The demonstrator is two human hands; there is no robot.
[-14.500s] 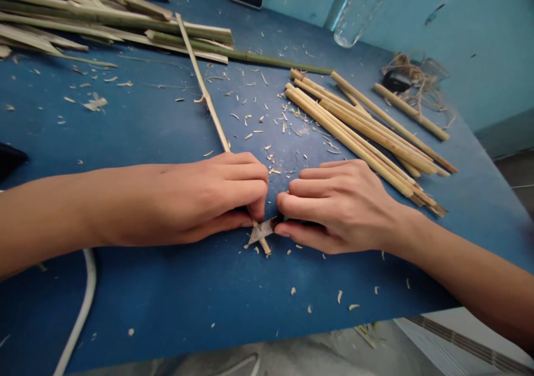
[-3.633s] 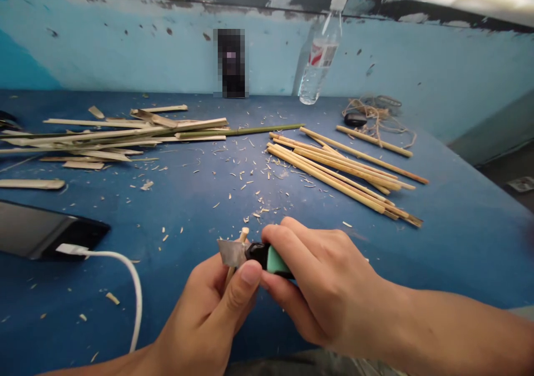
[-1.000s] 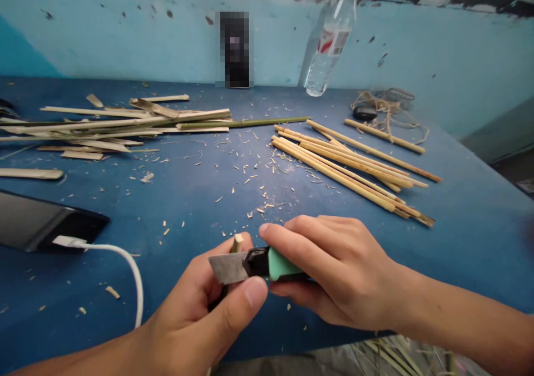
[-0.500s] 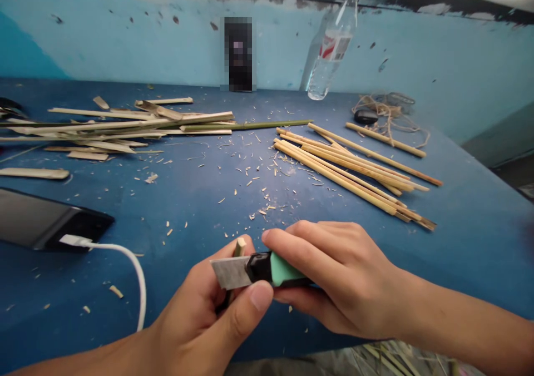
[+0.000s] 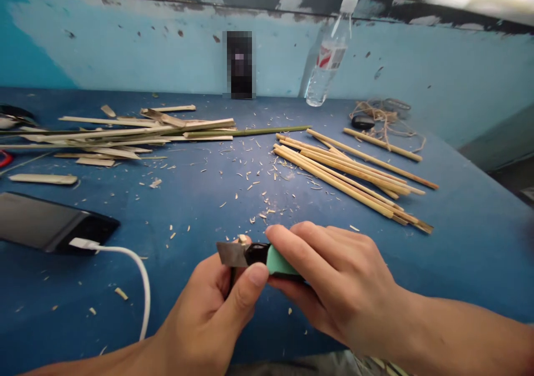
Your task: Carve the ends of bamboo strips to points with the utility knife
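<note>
My right hand (image 5: 337,270) is wrapped round the green and black handle of a utility knife (image 5: 281,262), its wide blade pointing left. In my left hand (image 5: 221,303) a thin bamboo stick (image 5: 242,238) is gripped nearly upright, with only its pale cut tip showing above the blade. The blade lies across the stick just below that tip. My left thumb presses near the front of the knife, by the base of the blade. Most of the stick is hidden by my fingers and the knife.
Several trimmed bamboo sticks (image 5: 346,170) lie to the right, rough split strips (image 5: 137,131) to the left. Shavings dot the blue table (image 5: 192,170). A phone (image 5: 54,220) with a white cable (image 5: 144,276) lies left; a bottle (image 5: 325,70) and twine (image 5: 387,117) are behind.
The knife blade has moved up toward the stick's tip and tilted, so less of the stick shows above it. Both hands keep their hold. The view has shifted slightly.
</note>
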